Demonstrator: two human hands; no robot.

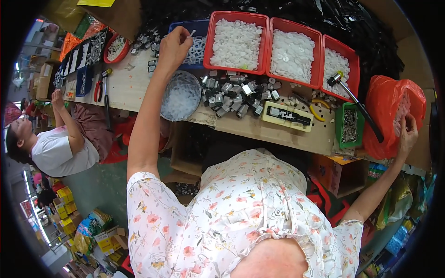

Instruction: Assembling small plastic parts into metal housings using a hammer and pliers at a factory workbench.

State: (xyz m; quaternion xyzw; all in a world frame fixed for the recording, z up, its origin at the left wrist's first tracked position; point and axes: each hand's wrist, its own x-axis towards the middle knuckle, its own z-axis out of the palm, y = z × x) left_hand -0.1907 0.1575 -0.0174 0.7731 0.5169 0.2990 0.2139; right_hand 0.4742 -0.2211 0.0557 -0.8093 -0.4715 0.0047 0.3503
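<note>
Across the bench (pixel 127 88), pale and scuffed in the head view, sits a cream block (pixel 280 120) bearing a black part (pixel 289 115). Beyond the block stand glossy red trays (pixel 270 46) of small white plastic discs (pixel 292 55); left of it, stubby silvery motors (pixel 238 95) heap up beside a round dish (pixel 200 95). Right of it are a green tray (pixel 350 145) of thin metal pins (pixel 350 123) and a crinkled red bag (pixel 384 95). Farther left, over a blue tray (pixel 201 28), the left hand (pixel 176 46) pinches a white piece (pixel 193 33). The right hand (pixel 407 132) curls narrow at the bag's opening; I cannot tell what it grips. Well left of the block, a co-worker (pixel 65 153) sits above green floor (pixel 106 187).
</note>
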